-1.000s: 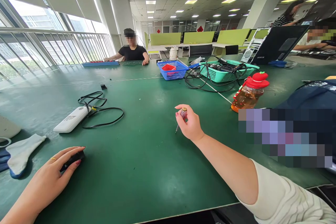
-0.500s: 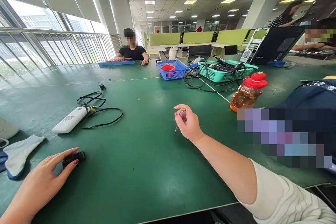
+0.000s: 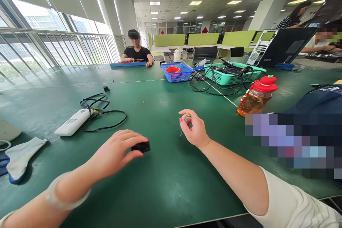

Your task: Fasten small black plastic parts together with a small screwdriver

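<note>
And the left hand (image 3: 117, 154) has swung inward, thumb and fingers pinching one boxy black block (image 3: 144, 146), now near the middle of the smooth green desk (image 3: 160, 192)! The right hand (image 3: 194, 129) stays wrapped around one screwdriver (image 3: 188, 117), slim shaft slanting down. Beyond sit two perforated plastic baskets (image 3: 177, 77).

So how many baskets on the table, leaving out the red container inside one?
2. The blue basket, beyond the right hand, and the green basket just right of it, heaped with black cables. Others could be hidden behind the big black panel.
</note>
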`<state>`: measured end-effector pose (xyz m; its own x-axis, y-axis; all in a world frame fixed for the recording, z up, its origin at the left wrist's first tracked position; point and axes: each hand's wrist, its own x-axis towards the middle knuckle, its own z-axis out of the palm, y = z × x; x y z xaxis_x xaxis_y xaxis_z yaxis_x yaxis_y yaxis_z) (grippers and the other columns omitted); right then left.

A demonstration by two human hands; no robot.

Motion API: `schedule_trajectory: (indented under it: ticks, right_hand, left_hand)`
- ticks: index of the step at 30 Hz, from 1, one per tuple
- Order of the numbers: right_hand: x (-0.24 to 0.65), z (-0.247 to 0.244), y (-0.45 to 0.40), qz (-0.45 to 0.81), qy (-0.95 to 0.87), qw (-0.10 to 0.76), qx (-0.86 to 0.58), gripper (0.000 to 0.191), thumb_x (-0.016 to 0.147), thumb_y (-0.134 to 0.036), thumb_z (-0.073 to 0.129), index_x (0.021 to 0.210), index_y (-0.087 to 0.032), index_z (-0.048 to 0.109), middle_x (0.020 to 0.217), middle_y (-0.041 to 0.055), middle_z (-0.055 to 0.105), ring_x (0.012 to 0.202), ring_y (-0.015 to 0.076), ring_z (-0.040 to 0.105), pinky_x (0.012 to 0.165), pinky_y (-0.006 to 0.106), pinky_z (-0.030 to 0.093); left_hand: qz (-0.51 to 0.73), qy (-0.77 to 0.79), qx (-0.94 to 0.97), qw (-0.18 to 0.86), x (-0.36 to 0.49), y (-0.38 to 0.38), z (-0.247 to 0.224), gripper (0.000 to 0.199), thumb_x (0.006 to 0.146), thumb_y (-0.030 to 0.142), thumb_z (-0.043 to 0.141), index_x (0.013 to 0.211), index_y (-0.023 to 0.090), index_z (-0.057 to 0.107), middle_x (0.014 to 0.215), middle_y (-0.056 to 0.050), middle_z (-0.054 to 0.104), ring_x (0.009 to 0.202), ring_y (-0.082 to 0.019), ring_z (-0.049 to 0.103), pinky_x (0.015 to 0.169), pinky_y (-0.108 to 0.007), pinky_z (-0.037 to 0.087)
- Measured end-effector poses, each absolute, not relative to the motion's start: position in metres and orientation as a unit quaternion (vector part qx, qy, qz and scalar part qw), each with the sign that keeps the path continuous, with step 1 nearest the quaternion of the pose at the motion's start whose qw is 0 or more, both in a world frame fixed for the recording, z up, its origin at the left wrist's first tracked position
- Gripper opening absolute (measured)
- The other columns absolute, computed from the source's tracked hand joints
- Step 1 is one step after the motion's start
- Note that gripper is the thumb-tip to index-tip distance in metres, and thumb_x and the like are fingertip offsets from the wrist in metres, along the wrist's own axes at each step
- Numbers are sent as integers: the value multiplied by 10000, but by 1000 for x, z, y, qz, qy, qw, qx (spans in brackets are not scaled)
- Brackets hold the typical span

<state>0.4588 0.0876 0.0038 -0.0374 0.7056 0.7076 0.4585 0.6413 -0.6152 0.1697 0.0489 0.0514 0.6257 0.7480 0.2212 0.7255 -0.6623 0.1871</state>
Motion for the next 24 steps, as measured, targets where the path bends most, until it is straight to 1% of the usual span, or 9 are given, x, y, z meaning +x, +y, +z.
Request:
schedule_trajectory:
  ticks: [4,7,14,20,24]
  right_hand:
    - [460,4,87,104,-716,555,-411,144,898,-260,492,1031,-233,543,643,-44,553,490,104,477,529,229,445]
    - [460,4,88,95,-715,559,-410,143,902,-260,497,1035,-231,541,646,-44,557,492,103,486,531,226,445]
    - [458,5,86,105,-724,548,-406,144,912,-270,490,1039,-228,543,645,-46,544,491,99,472,516,221,440]
    - [457,3,83,133,-753,514,-389,143,918,-268,495,1046,-238,552,647,-45,544,487,99,476,497,223,441]
    - [458,3,82,118,-759,518,-377,131,921,-265,498,1039,-247,552,663,-40,563,496,101,498,497,227,458]
  left_hand:
    - [143,386,909,65,224,96,37,299,919,379,555,1181,282,662,1157,-34,719,1060,-236,644,978,-403,486]
    - [158,395,902,71,250,120,23,286,911,327,569,1172,255,664,1161,-35,722,1046,-247,642,968,-415,483]
    - [188,402,890,106,259,133,-2,307,896,335,587,1188,262,652,1183,-33,716,1060,-255,630,972,-423,481]
    - [206,435,868,125,250,135,-8,508,832,393,665,1312,254,572,1183,-70,703,1150,-291,574,1026,-478,445]
    - [208,457,857,117,251,135,-8,455,836,403,658,1259,242,614,1158,-77,709,1179,-297,551,1037,-488,435]
